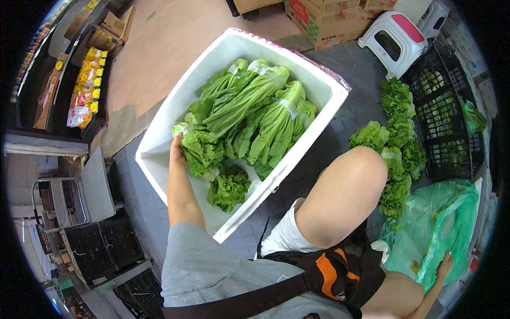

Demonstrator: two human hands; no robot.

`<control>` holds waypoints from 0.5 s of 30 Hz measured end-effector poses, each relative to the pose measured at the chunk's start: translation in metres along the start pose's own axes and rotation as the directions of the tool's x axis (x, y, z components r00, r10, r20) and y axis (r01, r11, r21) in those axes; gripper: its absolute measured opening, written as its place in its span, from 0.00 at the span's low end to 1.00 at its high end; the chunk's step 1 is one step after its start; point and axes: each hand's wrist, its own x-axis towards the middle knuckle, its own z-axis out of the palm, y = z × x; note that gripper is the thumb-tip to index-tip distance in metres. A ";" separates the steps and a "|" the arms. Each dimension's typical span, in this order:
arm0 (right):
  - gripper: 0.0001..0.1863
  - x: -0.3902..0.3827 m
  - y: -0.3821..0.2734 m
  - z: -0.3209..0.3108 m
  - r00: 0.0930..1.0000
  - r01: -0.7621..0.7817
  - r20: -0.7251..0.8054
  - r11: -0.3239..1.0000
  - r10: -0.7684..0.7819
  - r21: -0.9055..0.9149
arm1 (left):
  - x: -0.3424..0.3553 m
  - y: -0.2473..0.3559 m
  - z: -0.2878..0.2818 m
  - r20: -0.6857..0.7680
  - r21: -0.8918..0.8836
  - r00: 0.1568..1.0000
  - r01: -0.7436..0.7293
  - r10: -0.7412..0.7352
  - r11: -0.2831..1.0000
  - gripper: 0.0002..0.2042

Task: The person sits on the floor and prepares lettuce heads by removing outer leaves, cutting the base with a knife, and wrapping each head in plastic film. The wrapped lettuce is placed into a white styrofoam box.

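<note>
Lettuce bundle (202, 151) lies inside the white foam box (316, 82), immediately at 3 to 4 o'clock of the left hand (177, 148). Orientation: pale base at 11 o'clock, leaf end at 5 o'clock. Left hand is the nearer hand and contacts the base end, thumb visible; remaining fingers are hidden, so closure cannot be confirmed. Taped leafy greens (247, 98) sit at 1 o'clock of the bundle; a second lettuce (229, 187) sits at 5 o'clock. Right hand (444, 265), well apart at 4 o'clock, is at the green plastic bag (425, 234); its finger closure cannot be determined.
</note>
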 end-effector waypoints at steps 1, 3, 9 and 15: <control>0.21 0.009 -0.006 0.013 0.999 0.017 0.032 1.000 -0.018 0.010 | 0.013 -0.004 -0.036 -0.052 0.039 0.998 -0.020 0.022 0.999 0.30; 0.21 0.004 -0.001 0.010 0.999 -0.007 0.044 1.000 0.008 -0.031 | 0.016 -0.009 -0.032 -0.160 0.200 0.987 0.010 0.022 0.980 0.31; 0.23 0.023 0.041 -0.011 0.989 0.097 0.111 0.995 -0.093 -0.030 | 0.041 -0.013 0.003 -0.213 0.834 0.733 -0.209 0.646 0.511 0.30; 0.18 -0.005 -0.041 0.031 0.999 0.017 -0.036 1.000 -0.017 0.012 | -0.091 0.075 0.198 0.230 0.486 0.466 -0.816 0.854 0.314 0.20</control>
